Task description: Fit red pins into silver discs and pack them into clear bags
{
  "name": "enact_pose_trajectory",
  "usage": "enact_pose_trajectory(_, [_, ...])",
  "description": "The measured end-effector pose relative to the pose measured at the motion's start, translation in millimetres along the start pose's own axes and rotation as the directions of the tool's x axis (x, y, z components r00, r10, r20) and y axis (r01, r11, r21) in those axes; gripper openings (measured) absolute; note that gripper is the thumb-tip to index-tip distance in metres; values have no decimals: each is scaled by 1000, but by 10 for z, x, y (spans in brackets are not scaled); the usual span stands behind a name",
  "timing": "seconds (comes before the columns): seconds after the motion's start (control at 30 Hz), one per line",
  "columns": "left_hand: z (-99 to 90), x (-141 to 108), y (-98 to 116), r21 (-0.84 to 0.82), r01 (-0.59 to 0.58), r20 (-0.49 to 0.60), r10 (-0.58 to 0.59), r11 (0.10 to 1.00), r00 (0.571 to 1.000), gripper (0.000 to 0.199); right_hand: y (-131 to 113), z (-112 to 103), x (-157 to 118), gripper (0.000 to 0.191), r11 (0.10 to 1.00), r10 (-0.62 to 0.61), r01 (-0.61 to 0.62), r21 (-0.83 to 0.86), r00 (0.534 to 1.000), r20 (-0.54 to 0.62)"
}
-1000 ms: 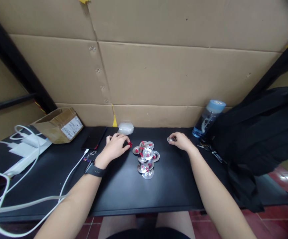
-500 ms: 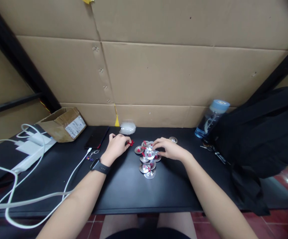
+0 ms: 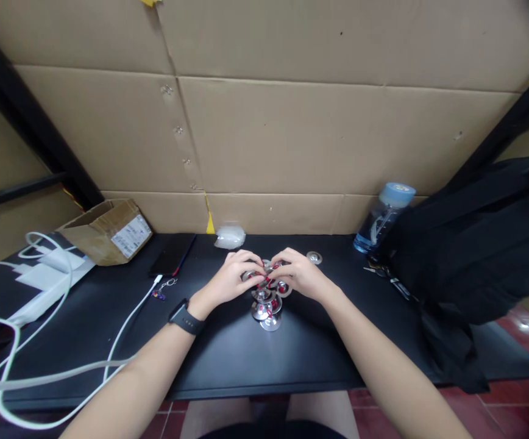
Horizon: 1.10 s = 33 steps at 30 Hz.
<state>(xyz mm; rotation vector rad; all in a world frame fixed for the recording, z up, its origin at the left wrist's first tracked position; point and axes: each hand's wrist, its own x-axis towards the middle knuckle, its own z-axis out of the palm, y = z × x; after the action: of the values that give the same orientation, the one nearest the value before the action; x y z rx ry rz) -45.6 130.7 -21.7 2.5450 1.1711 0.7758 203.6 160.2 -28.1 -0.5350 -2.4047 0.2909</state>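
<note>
A loose pile of small silvery finger cymbals (image 3: 261, 312) with red loops lies on the black table, some overlapping. Over its far side both my hands meet with fingertips almost touching. My left hand (image 3: 233, 279) is closed in a pinch on a small red loop (image 3: 261, 274). My right hand (image 3: 301, 275) pinches a cymbal from the other side; my fingers cover most of it. One cymbal (image 3: 282, 289) shows just under the right fingers. Another single cymbal (image 3: 314, 258) lies apart, behind the right hand.
A clear plastic bag (image 3: 230, 237) lies by the cardboard wall. Left are a phone (image 3: 172, 256), a keyring charm (image 3: 160, 291), white cables (image 3: 130, 326), a power strip (image 3: 47, 286) and an open carton (image 3: 109, 235). Right stand a water bottle (image 3: 378, 222) and a black backpack (image 3: 470, 244), keys beside it.
My left hand has moved right, from the red loops beside the pile to the cymbal in my right hand. My right hand has shifted slightly left, bringing both sets of fingertips together.
</note>
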Motion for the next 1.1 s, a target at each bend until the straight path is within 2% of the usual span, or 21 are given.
enact_pose_trajectory(0.13, [43,11,43,27,-34,-21,35,999,999,14,-110,-39,38,22,999,-32,33,6,997,-74])
enact_pose_trajectory(0.3, [22,22,27,102,-14,48,9,995,999,18,-88,-30,21,20,999,12,-10,42,999,-33])
enact_pose_trajectory(0.37, [-11,20,-18,133,7,42,-13,991,999,18,-68,-55,14,17,997,25,-23,77,999,-20])
enact_pose_trajectory(0.43, [-60,8,-106,168,43,9,-45,985,999,19,-47,-117,8,17,993,68,-65,99,998,-19])
enact_pose_trajectory(0.5, [-122,-17,-235,206,96,-42,-89,974,995,20,-3,-205,-8,15,981,173,-169,100,985,-30])
enact_pose_trajectory(0.57, [-181,-56,-389,243,151,-90,-133,958,987,20,89,-296,-47,10,939,336,-331,94,941,-38])
enact_pose_trajectory(0.63, [-220,-99,-542,275,181,-116,-154,944,981,20,241,-370,-117,8,867,495,-491,87,868,-38])
enact_pose_trajectory(0.7, [-229,-133,-667,292,184,-120,-155,939,981,18,441,-416,-214,10,778,627,-622,85,776,-68])
enact_pose_trajectory(0.77, [-215,-152,-751,302,181,-119,-152,936,981,16,659,-438,-330,14,668,744,-738,97,664,-68])
enact_pose_trajectory(0.83, [-194,-156,-793,306,179,-120,-149,935,982,14,858,-442,-448,18,574,817,-816,65,565,-114])
enact_pose_trajectory(0.87, [-185,-155,-801,305,180,-122,-149,935,981,13,939,-440,-502,21,542,835,-840,38,533,-134])
enact_pose_trajectory(0.97, [-165,-148,-800,291,189,-128,-158,938,979,13,1090,-423,-615,23,485,862,-874,-26,483,-153])
enact_pose_trajectory(1.1, [-152,-152,-804,305,196,-125,-164,932,978,12,1098,-395,-648,24,485,857,-870,-88,493,-151])
